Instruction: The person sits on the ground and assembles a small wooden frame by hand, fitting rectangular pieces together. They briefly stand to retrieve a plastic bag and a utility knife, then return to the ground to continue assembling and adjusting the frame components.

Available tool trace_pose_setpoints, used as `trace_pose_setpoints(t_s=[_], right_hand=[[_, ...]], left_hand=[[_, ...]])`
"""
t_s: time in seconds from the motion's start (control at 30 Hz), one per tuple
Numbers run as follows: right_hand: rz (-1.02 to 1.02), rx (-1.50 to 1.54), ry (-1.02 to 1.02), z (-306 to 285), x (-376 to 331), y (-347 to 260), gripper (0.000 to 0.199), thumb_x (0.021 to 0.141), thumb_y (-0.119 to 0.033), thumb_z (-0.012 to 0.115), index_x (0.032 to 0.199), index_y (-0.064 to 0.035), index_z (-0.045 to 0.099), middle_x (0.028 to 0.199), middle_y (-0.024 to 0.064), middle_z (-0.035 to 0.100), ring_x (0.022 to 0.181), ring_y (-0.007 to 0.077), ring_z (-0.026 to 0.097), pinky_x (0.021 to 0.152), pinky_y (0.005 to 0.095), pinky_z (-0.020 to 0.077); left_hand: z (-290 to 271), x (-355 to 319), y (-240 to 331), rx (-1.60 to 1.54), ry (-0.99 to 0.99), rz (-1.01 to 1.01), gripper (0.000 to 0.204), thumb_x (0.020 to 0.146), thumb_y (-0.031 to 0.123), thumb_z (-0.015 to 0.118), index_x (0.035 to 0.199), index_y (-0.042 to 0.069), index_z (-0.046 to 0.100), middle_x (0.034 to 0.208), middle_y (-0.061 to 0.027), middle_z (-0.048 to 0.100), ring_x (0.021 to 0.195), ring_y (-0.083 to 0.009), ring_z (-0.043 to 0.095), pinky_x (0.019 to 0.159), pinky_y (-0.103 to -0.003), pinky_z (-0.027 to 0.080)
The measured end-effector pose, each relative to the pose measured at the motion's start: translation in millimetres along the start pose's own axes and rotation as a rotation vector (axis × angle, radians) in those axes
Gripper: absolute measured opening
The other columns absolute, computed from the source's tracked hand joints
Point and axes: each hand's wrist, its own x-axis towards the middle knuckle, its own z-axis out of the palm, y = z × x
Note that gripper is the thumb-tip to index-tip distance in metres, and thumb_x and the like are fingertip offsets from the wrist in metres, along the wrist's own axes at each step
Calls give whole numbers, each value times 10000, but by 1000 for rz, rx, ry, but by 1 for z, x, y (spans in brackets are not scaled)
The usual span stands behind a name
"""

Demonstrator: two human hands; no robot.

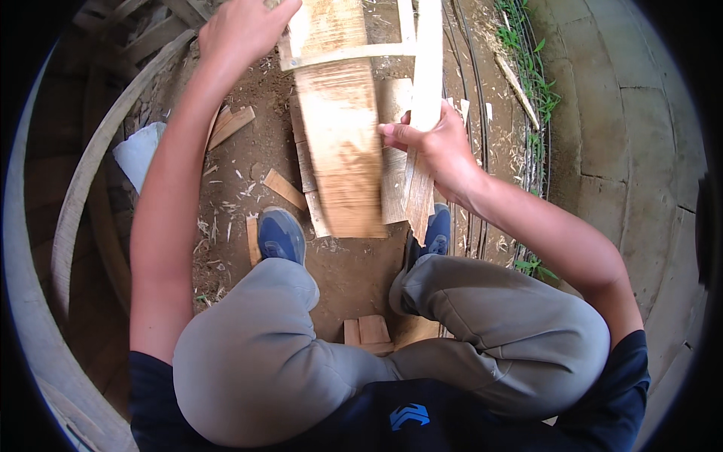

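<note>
Pale rough wooden plank [339,128] lies on the dirt ground [248,158] ahead of my blue shoes [281,235], my left hand [242,29] gripping its far corner while my right hand [429,143] clasps a thin light wooden slat [426,83] beside it.
</note>
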Motion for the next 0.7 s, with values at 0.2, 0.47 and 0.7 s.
trace_pose_setpoints(t_s=[0.2,0.47,0.7], right_hand=[[159,-61,75,-28,-13,24,385,863,59,690,1115,-13,409,893,78,554,738,171,625,623,316,549],[179,-145,282,-106,-10,45,297,861,40,694,1032,-21,458,855,80,582,681,162,618,542,299,518],[146,-77,172,-127,-18,68,423,838,51,710,1152,0,431,898,75,584,651,143,606,528,289,505]], left_hand=[[-25,12,19,79,-123,246,405,860,437,605,859,43,702,774,-181,698,679,-324,687,665,-436,547],[27,9,46,430,-599,689,298,845,298,548,755,35,657,714,-138,638,655,-250,615,601,-389,517],[80,-44,35,446,-753,1036,296,789,296,586,724,13,641,738,-145,641,765,-294,641,672,-434,533]])
